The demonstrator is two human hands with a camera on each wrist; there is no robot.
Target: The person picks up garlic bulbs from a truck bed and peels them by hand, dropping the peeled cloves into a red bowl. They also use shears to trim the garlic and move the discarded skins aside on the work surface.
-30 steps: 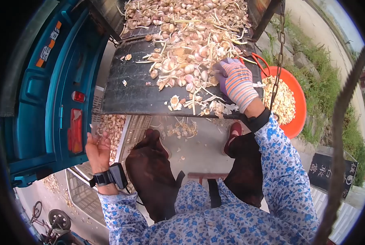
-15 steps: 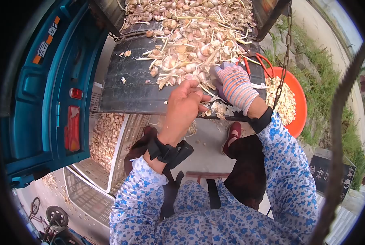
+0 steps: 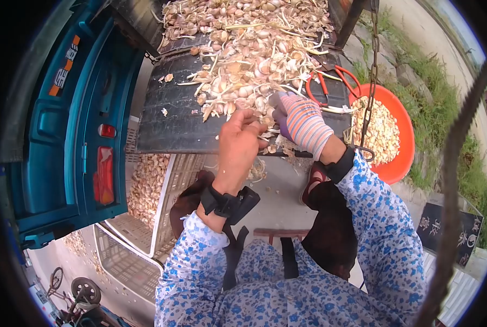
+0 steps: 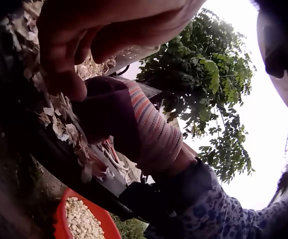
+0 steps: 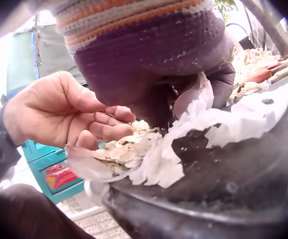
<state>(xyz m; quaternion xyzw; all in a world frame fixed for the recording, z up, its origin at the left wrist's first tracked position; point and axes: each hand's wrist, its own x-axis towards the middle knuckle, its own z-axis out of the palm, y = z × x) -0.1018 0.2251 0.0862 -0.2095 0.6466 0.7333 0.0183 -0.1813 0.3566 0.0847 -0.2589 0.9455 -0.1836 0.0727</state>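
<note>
My bare left hand (image 3: 237, 144) is at the front of the black tailgate (image 3: 167, 133), fingers loosely bent and nothing visible between them. Its fingertips come right up beside my right hand (image 3: 307, 122), which wears a striped glove with purple fingers. In the right wrist view the gloved fingers curl round a pinkish garlic clove (image 5: 188, 101), partly hidden by the glove. Torn white garlic skins (image 5: 166, 159) lie below both hands. Beyond them spreads a heap of garlic cloves and stalks (image 3: 249, 68). A red-handled hand tool (image 3: 323, 84) lies right of the glove.
An orange basin (image 3: 406, 139) of pale cloves stands at the right, behind a hanging chain (image 3: 372, 82). On the left, a crate (image 3: 163, 204) holds pinkish cloves (image 3: 145, 185), with another crate (image 3: 126, 264) beside it. A blue truck body (image 3: 47, 191) borders the left side.
My left hand has come from over the crate at the left, rightward to beside the gloved hand. The right hand has shifted slightly left, showing more of the red-handled tool.
</note>
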